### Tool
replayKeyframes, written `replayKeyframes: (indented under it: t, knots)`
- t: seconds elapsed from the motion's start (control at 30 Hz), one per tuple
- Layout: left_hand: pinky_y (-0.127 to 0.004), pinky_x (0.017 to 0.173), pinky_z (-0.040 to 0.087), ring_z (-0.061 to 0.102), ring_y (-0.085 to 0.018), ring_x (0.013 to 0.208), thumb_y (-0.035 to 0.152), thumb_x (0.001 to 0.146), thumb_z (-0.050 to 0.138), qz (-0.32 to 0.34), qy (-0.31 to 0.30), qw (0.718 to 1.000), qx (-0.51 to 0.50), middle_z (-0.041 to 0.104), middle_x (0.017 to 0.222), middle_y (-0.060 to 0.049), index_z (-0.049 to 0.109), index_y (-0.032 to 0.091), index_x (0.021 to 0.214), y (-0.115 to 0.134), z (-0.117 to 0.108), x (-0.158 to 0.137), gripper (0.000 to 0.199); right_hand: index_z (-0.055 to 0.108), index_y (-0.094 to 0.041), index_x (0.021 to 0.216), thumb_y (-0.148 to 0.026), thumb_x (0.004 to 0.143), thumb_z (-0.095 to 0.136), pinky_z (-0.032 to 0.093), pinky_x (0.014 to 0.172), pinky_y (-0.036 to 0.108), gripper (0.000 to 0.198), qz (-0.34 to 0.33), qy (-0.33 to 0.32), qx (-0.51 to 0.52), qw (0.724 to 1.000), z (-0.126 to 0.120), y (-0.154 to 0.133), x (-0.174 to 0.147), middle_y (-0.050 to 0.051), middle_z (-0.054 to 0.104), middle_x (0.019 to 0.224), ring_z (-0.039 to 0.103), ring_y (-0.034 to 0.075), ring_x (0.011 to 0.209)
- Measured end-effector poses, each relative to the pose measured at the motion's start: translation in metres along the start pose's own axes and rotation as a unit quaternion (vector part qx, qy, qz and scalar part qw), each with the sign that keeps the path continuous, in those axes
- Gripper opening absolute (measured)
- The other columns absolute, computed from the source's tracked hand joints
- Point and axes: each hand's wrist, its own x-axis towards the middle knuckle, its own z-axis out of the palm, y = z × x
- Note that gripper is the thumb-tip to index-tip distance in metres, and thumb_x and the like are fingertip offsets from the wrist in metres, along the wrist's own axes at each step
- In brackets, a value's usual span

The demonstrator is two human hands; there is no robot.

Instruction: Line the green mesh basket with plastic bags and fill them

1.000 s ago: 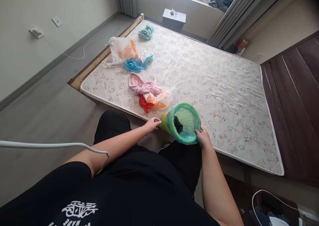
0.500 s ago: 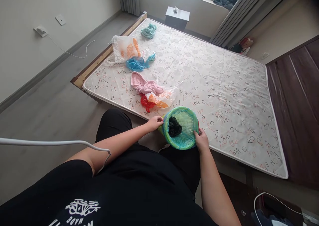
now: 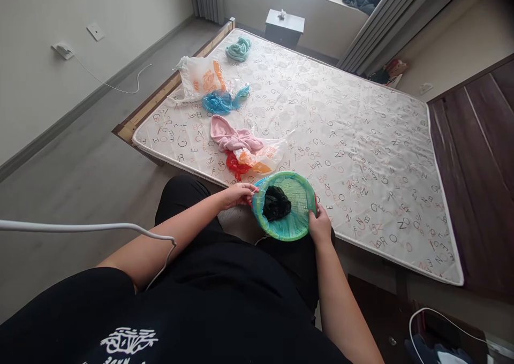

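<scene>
A round mesh wastebasket (image 3: 312,184) with a green rim is tilted over my lap, its mouth facing me. A thin blue plastic bag (image 3: 264,181) lines it and folds over the rim. Inside lies a crumpled black plastic bag (image 3: 277,203). At the basket's left edge my left hand (image 3: 236,195) is closed in a pinch on the liner bag; a bit of red shows at its fingertips. My right hand (image 3: 320,226) grips the rim on the right, thumb inside and fingers behind. The basket's underside is hidden.
On the mattress (image 3: 361,155) lie a pink cloth (image 3: 233,135), a red plastic bag (image 3: 236,166), a blue plastic bag (image 3: 219,103), a white-and-orange bag (image 3: 201,77) and a teal cloth (image 3: 238,49). A white cable (image 3: 88,226) crosses my left arm.
The wastebasket has shifted slightly left, with my right hand still on its rim. My left hand has moved left and a little up, and blue liner shows beside the rim there.
</scene>
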Motion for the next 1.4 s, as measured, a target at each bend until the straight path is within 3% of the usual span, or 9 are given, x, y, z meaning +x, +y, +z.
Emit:
replayKeyframes:
  t: [0.13, 0.33, 0.47, 0.6, 0.73, 0.93, 1.07, 1.2, 1.4]
  knots:
    - [-0.026, 0.060, 0.047, 0.047, -0.011, 0.054, 0.026, 0.073, 0.081, 0.015, 0.001, 0.999, -0.037, 0.038, 0.052, 0.008, 0.075, 0.014, 0.092, 0.010, 0.004, -0.004, 0.023, 0.059, -0.025, 0.151, -0.048, 0.091, 0.051, 0.052, 0.102, 0.045, 0.065, -0.033, -0.017, -0.036, 0.999, -0.003, -0.012, -0.010, 0.012, 0.074, 0.132, 0.069, 0.033, 0.116]
    - [-0.020, 0.047, 0.032, 0.039, -0.007, 0.050, 0.033, 0.082, 0.077, 0.006, 0.033, 0.999, -0.038, 0.049, 0.063, 0.004, 0.076, 0.014, 0.103, 0.035, 0.011, 0.002, 0.028, 0.058, -0.026, 0.152, -0.045, 0.092, 0.055, 0.053, 0.109, 0.047, 0.062, -0.104, -0.040, -0.051, 0.993, 0.003, -0.027, -0.021, 0.012, 0.068, 0.143, 0.067, 0.033, 0.127]
    - [-0.021, 0.049, 0.035, 0.049, -0.007, 0.052, 0.027, 0.082, 0.077, 0.027, -0.004, 0.996, 0.085, 0.066, 0.079, -0.002, 0.074, 0.014, 0.113, 0.037, 0.035, 0.004, 0.034, 0.058, -0.024, 0.153, -0.041, 0.094, 0.054, 0.055, 0.106, 0.048, 0.061, -0.140, -0.051, -0.064, 0.987, 0.009, -0.045, -0.027, 0.013, 0.069, 0.142, 0.069, 0.032, 0.122]
    - [-0.023, 0.050, 0.040, 0.053, -0.008, 0.050, 0.021, 0.082, 0.074, 0.075, -0.072, 0.962, 0.253, 0.071, 0.081, 0.000, 0.071, 0.017, 0.132, 0.022, 0.067, -0.005, 0.050, 0.056, -0.033, 0.154, -0.039, 0.096, 0.056, 0.059, 0.095, 0.043, 0.059, -0.144, -0.057, -0.076, 0.985, 0.009, -0.063, -0.033, 0.009, 0.072, 0.136, 0.073, 0.030, 0.108]
    - [-0.023, 0.057, 0.046, 0.061, -0.012, 0.056, 0.020, 0.084, 0.071, 0.126, -0.120, 0.922, 0.345, 0.074, 0.079, 0.002, 0.071, 0.021, 0.136, 0.006, 0.083, -0.024, 0.051, 0.058, -0.030, 0.151, -0.041, 0.095, 0.056, 0.056, 0.091, 0.042, 0.057, -0.097, -0.052, -0.078, 0.991, 0.004, -0.064, -0.031, 0.011, 0.076, 0.121, 0.073, 0.031, 0.100]
    - [-0.023, 0.066, 0.046, 0.067, -0.014, 0.069, 0.022, 0.091, 0.065, 0.096, -0.154, 0.879, 0.440, 0.077, 0.080, 0.001, 0.079, 0.025, 0.112, -0.008, 0.074, -0.051, 0.026, 0.068, -0.022, 0.122, -0.042, 0.085, 0.058, 0.055, 0.077, 0.035, 0.044, 0.062, 0.013, 0.014, 0.998, 0.001, -0.039, -0.010, 0.009, 0.076, 0.099, 0.070, 0.027, 0.087]
    - [-0.025, 0.067, 0.046, 0.063, -0.014, 0.067, 0.029, 0.092, 0.065, 0.091, -0.086, 0.921, 0.370, 0.074, 0.077, 0.000, 0.074, 0.021, 0.102, -0.020, 0.054, -0.045, 0.016, 0.061, -0.024, 0.115, -0.045, 0.079, 0.064, 0.047, 0.052, 0.026, 0.042, 0.143, 0.023, 0.174, 0.974, 0.014, -0.032, -0.004, 0.000, 0.068, 0.084, 0.061, 0.017, 0.064]
    - [-0.026, 0.068, 0.049, 0.061, -0.013, 0.065, 0.042, 0.090, 0.069, 0.105, 0.012, 0.974, 0.201, 0.070, 0.074, -0.002, 0.070, 0.016, 0.095, -0.021, 0.036, -0.027, 0.026, 0.049, -0.025, 0.124, -0.049, 0.075, 0.071, 0.033, 0.039, 0.020, 0.058, 0.174, 0.000, 0.345, 0.922, 0.025, -0.043, -0.003, -0.006, 0.060, 0.082, 0.042, 0.008, 0.046]
    - [-0.031, 0.079, 0.055, 0.071, -0.016, 0.075, 0.050, 0.080, 0.082, 0.146, 0.058, 0.987, 0.019, 0.075, 0.083, -0.005, 0.070, 0.014, 0.105, -0.001, 0.024, -0.021, 0.045, 0.049, -0.026, 0.126, -0.038, 0.071, 0.078, 0.042, 0.041, 0.019, 0.064, 0.127, 0.083, 0.386, 0.910, -0.011, -0.074, -0.004, -0.004, 0.060, 0.098, 0.042, 0.003, 0.048]
